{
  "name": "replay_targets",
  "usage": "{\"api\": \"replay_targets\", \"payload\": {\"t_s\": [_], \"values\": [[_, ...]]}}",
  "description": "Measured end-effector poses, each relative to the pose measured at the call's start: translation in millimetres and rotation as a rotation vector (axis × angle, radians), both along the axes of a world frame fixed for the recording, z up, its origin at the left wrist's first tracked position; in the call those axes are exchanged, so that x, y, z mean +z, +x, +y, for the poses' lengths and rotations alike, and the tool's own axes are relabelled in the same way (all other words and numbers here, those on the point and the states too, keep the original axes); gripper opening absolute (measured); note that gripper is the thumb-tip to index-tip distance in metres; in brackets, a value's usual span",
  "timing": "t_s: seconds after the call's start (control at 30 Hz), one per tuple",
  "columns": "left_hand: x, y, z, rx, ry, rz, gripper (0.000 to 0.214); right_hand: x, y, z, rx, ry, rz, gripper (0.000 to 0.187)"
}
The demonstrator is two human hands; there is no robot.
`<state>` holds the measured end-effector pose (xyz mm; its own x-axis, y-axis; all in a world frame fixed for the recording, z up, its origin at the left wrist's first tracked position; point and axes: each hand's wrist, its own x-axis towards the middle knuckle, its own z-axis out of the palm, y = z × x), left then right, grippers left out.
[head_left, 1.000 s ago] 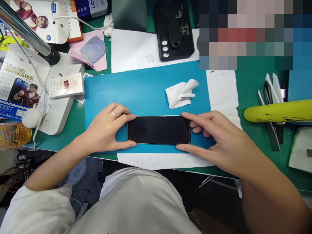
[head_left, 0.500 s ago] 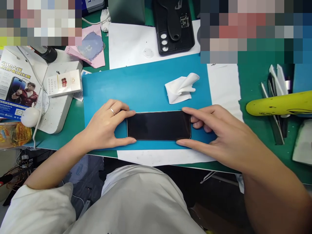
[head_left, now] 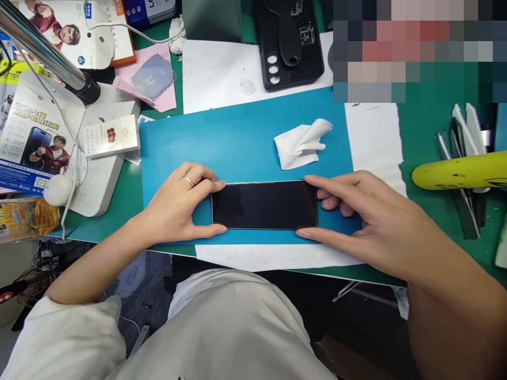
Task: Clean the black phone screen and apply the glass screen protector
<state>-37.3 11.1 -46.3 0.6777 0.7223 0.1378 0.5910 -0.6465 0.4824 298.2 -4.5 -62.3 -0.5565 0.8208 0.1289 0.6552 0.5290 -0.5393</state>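
Note:
A black-screened smartphone [head_left: 264, 205] lies face up and lengthwise on a blue mat [head_left: 237, 137]. My left hand [head_left: 182, 203], with a ring on one finger, grips its left end, thumb on the near edge and forefinger on the far edge. At the opposite end my right hand [head_left: 368, 214] holds the right corners between thumb and forefinger, its other fingers curled beyond the short edge. A crumpled white wipe [head_left: 301, 145] rests on the mat just behind the phone. The phone's underside is hidden.
Behind the mat lies a black phone case [head_left: 291, 47] on white paper. On the left are a cigarette box [head_left: 112, 137], a white lamp base [head_left: 101, 179] with its metal pole, and printed packaging [head_left: 37, 142]. A yellow tool [head_left: 459, 170] and tweezers [head_left: 465, 211] lie right.
The whole scene has shifted slightly rightward in view. Both hands keep their hold on the phone, which stays in the same place on the mat.

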Motion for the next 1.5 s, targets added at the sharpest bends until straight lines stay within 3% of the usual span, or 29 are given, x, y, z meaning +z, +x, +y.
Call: {"api": "replay_targets", "payload": {"t_s": [0.3,0.77,1.3,1.5], "values": [[6.2,-1.7,1.1,-0.011,-0.087,0.047,0.067,-2.7,1.1,-1.6,-0.038,-0.028,0.019,0.068],[8.7,-2.2,0.4,-0.029,-0.107,-0.003,0.047,-0.5,0.6,-1.0,-0.034,-0.046,0.005,0.068],[7.2,-1.4,0.5,-0.036,-0.073,0.034,0.056,-2.3,1.4,-1.8,-0.047,-0.055,0.022,0.069],[5.2,0.1,0.6,-0.017,-0.069,0.019,0.044,-2.5,0.6,-2.1,-0.051,-0.051,0.027,0.070]]}}
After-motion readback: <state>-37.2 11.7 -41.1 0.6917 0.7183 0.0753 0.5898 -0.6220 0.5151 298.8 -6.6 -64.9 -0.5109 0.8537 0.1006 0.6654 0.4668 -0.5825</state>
